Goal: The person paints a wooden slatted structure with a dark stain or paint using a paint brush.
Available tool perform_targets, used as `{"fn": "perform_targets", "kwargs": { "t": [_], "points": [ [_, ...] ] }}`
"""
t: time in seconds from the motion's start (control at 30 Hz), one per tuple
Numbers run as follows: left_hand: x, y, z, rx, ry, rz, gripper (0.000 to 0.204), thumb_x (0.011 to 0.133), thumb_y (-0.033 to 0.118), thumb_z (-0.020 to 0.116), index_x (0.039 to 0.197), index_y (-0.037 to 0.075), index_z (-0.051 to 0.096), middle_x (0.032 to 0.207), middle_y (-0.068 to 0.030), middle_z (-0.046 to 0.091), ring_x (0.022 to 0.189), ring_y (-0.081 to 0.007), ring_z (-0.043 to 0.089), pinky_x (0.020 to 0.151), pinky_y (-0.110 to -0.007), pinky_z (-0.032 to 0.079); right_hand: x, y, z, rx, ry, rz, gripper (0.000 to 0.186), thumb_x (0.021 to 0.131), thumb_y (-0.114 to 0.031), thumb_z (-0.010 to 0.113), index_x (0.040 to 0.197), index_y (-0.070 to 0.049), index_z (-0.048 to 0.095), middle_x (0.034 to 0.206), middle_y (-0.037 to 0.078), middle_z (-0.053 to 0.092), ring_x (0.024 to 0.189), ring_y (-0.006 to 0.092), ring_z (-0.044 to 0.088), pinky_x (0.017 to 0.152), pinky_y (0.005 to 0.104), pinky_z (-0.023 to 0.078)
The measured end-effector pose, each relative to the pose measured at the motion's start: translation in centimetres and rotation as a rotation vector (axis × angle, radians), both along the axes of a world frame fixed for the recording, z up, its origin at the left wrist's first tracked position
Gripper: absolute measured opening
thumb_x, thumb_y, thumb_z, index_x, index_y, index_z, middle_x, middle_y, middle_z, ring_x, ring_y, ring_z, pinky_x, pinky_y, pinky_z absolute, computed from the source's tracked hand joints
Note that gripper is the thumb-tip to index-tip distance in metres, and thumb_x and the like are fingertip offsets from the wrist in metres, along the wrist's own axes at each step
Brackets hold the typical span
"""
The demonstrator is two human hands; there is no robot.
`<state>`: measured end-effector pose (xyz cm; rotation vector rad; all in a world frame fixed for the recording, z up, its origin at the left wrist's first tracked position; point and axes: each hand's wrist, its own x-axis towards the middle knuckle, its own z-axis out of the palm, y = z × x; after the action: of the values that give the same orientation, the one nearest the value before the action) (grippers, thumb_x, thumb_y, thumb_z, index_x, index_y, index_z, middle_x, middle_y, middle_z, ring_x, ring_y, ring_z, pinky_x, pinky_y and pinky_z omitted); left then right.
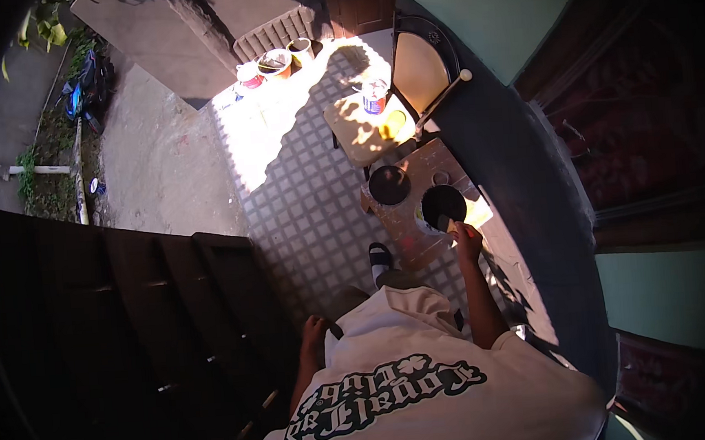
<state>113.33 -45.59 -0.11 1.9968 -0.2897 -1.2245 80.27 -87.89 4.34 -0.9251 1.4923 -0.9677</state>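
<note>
My right hand (467,238) is closed around the handle of a brush (448,222). The brush tilts down into an open round container (430,221) with dark contents, its bristle end low in the mouth. This container stands at the right side of a worn brown wooden table (410,231). Left of it on the same table lies a dark round lid or shallow dish (389,185). By my left hip, my left hand (315,329) hangs with its fingers curled. Something dark shows beside it, but I cannot make out whether the hand holds it.
Beyond the table stands a chair with a beige seat (355,142), bearing a paint can (374,100) and a yellow round lid (395,123). Several buckets (274,63) sit farther off in sunlight. Dark louvred shutters (155,315) rise at left; a dark-based wall (522,184) curves along the right.
</note>
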Motion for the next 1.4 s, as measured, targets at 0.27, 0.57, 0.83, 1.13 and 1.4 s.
{"fn": "perform_targets", "kwargs": {
  "t": [0.27, 0.57, 0.83, 1.13, 1.4],
  "points": [
    [12.0, -12.9, 1.7, 0.022, 0.046, -0.276, 0.023, 0.098, 0.02, 0.061, 0.112, 0.002, 0.067, 0.095, -0.0128, 0.072, 0.084, -0.0204, 0.07, 0.072, -0.035, 0.055, 1.5, -3.9, -2.6, 0.057, 0.274, -0.115, 0.028, 0.089, -0.027, 0.07, 0.104, -0.005, 0.078, 0.089, 0.009, 0.077, 0.084, 0.0166, 0.073, 0.077, 0.0312, 0.056],
    [21.6, -27.1, 0.5, 0.186, 0.131, -0.8, 0.034, 0.099, 0.029, 0.055, 0.116, 0.001, 0.065, 0.099, -0.0136, 0.074, 0.083, -0.0223, 0.071, 0.072, -0.035, 0.056, 7.1, -3.0, 2.2, 0.16, 0.491, -0.333, 0.031, 0.09, -0.039, 0.069, 0.104, -0.015, 0.08, 0.086, 0.009, 0.077, 0.082, 0.0191, 0.075, 0.077, 0.034, 0.056],
    [25.3, -33.5, 1.4, 0.271, 0.161, -0.961, 0.027, 0.102, 0.026, 0.057, 0.121, 0.008, 0.062, 0.097, -0.008, 0.071, 0.077, -0.0167, 0.069, 0.063, -0.031, 0.052, 7.1, -5.2, -1.3, 0.218, 0.655, -0.341, 0.025, 0.084, -0.035, 0.07, 0.091, -0.012, 0.077, 0.084, 0.015, 0.074, 0.086, 0.0289, 0.074, 0.077, 0.0387, 0.057],
    [28.2, -27.9, -0.8, -0.377, -0.454, -1.672, 0.033, 0.096, 0.032, 0.057, 0.117, 0.008, 0.068, 0.103, -0.0164, 0.072, 0.091, -0.0266, 0.07, 0.078, -0.041, 0.055, 6.1, -5.7, -11.5, 0.32, 0.711, -0.184, 0.027, 0.08, -0.036, 0.081, 0.092, -0.012, 0.073, 0.092, 0.013, 0.073, 0.091, 0.0309, 0.072, 0.078, 0.0414, 0.057],
    [26.5, -28.6, 4.0, 0.404, 0.024, -1.079, 0.035, 0.097, 0.032, 0.059, 0.113, 0.003, 0.07, 0.101, -0.0116, 0.072, 0.093, -0.0204, 0.07, 0.078, -0.037, 0.055, 6.0, -5.8, -16.0, 0.38, 0.661, -0.068, 0.028, 0.089, -0.036, 0.073, 0.095, -0.01, 0.075, 0.09, 0.021, 0.072, 0.092, 0.0394, 0.072, 0.081, 0.0463, 0.058]
  ]
}}
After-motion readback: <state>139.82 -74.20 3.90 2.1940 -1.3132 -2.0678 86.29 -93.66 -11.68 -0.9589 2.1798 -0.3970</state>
